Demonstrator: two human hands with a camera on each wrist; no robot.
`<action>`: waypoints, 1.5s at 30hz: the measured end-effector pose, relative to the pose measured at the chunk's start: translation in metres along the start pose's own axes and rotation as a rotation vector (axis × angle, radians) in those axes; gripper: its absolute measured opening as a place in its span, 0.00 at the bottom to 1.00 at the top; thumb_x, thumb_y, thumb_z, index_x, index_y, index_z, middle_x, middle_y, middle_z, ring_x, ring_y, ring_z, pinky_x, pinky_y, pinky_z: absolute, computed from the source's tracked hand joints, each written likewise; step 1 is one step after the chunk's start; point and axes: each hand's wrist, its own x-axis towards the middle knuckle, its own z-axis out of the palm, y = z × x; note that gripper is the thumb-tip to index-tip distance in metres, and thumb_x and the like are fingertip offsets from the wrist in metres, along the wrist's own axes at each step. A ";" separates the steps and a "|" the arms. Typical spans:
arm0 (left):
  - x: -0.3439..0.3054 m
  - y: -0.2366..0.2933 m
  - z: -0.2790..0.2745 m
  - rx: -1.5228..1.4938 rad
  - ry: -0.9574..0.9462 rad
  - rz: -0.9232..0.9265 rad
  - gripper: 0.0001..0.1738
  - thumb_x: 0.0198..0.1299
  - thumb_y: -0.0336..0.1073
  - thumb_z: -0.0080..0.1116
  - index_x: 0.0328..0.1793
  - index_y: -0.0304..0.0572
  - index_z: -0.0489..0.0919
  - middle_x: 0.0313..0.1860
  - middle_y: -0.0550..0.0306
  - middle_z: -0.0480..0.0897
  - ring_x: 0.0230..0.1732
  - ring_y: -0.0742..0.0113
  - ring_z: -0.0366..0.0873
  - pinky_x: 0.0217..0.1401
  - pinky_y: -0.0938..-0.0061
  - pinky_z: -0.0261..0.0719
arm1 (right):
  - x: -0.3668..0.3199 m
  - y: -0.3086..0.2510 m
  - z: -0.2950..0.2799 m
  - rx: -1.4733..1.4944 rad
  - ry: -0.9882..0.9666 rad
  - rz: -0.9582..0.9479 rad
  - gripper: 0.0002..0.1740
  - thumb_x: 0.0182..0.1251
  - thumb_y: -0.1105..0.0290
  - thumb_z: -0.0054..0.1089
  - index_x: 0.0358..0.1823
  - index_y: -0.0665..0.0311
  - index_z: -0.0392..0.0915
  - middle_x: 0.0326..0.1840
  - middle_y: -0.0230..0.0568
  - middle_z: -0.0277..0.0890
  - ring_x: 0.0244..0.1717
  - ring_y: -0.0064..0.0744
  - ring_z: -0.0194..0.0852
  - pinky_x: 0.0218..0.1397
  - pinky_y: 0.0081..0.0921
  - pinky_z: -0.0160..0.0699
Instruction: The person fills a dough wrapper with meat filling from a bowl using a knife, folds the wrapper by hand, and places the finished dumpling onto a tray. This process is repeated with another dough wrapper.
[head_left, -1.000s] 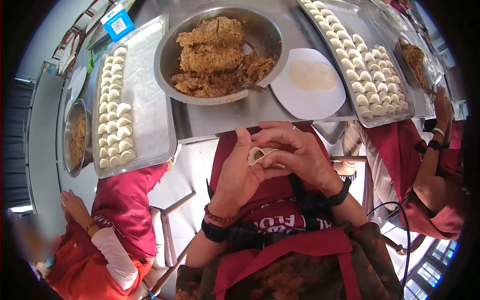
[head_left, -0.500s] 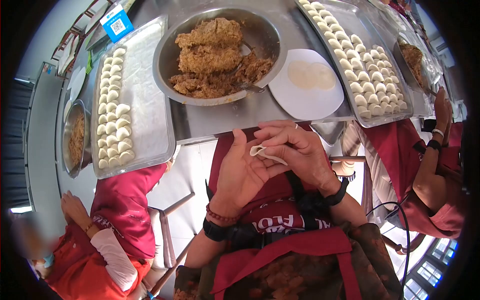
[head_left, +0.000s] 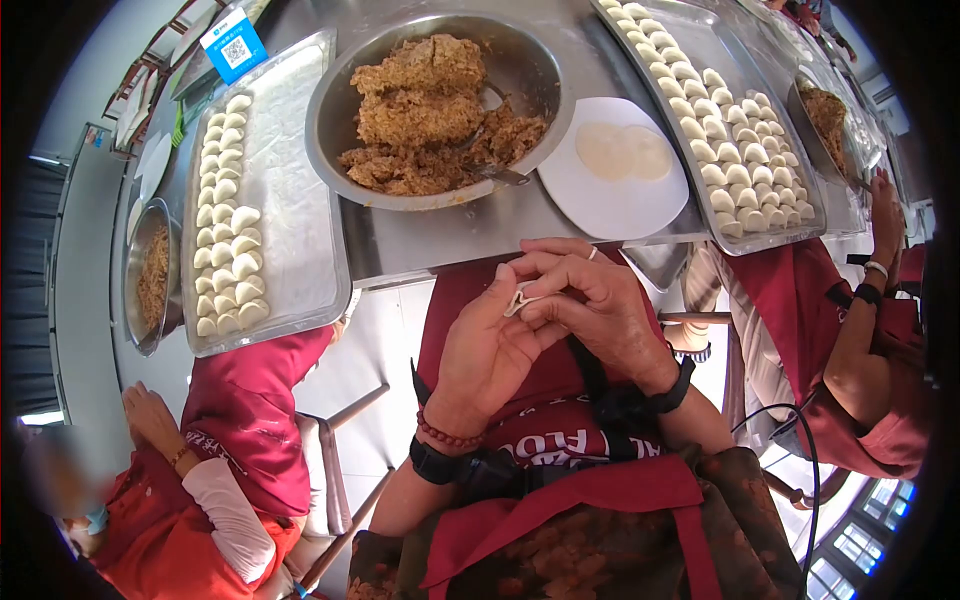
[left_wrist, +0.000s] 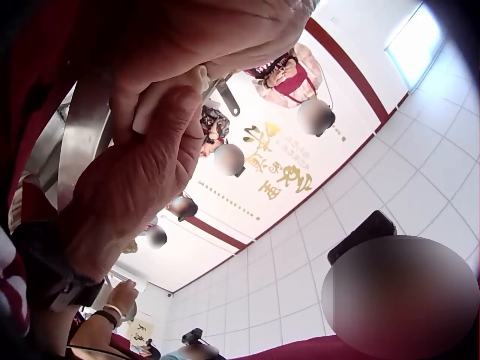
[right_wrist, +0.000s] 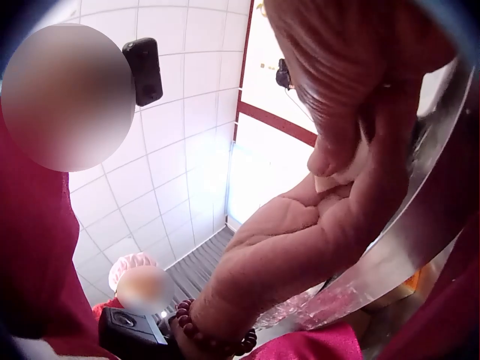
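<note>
Both hands meet over the lap around a small folded dumpling in pale dough. My left hand, palm up with a beaded bracelet at its wrist, holds it between thumb and fingers. The right hand, wearing a ring, pinches its edge. The right wrist view shows the dough under the right thumb, against the left fingers; much of it is hidden. Ahead on the table stands a steel bowl of brown filling with a spoon in it. Beside it, a white plate carries thin round wrappers.
A metal tray at the left and another tray at the right bear rows of dumplings. A smaller bowl of filling stands far left. People sit on both sides. A black cable hangs by the right arm.
The dumpling wrapper, its filling visible a second ago, is now folded over. The left thumb, raised away from the dough half a second ago, has come in against it.
</note>
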 end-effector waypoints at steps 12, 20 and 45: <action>-0.001 0.003 0.003 0.062 0.000 0.001 0.27 0.80 0.52 0.32 0.67 0.35 0.67 0.61 0.48 0.77 0.62 0.58 0.77 0.69 0.54 0.77 | 0.003 -0.014 0.009 0.032 0.119 0.131 0.07 0.62 0.78 0.67 0.41 0.64 0.81 0.53 0.42 0.83 0.57 0.39 0.82 0.58 0.30 0.81; -0.001 -0.002 -0.004 -0.039 0.057 -0.018 0.27 0.80 0.54 0.32 0.67 0.38 0.68 0.62 0.47 0.77 0.67 0.56 0.74 0.73 0.51 0.72 | 0.000 0.003 0.007 0.154 0.152 0.061 0.05 0.62 0.80 0.64 0.38 0.63 0.83 0.48 0.42 0.86 0.60 0.39 0.80 0.59 0.30 0.80; -0.001 0.004 0.003 0.028 0.046 -0.064 0.40 0.77 0.63 0.25 0.68 0.30 0.68 0.61 0.44 0.77 0.65 0.51 0.75 0.72 0.45 0.71 | -0.004 0.016 0.007 0.246 0.093 0.157 0.12 0.64 0.78 0.64 0.48 0.65 0.85 0.50 0.44 0.85 0.50 0.27 0.85 0.53 0.22 0.83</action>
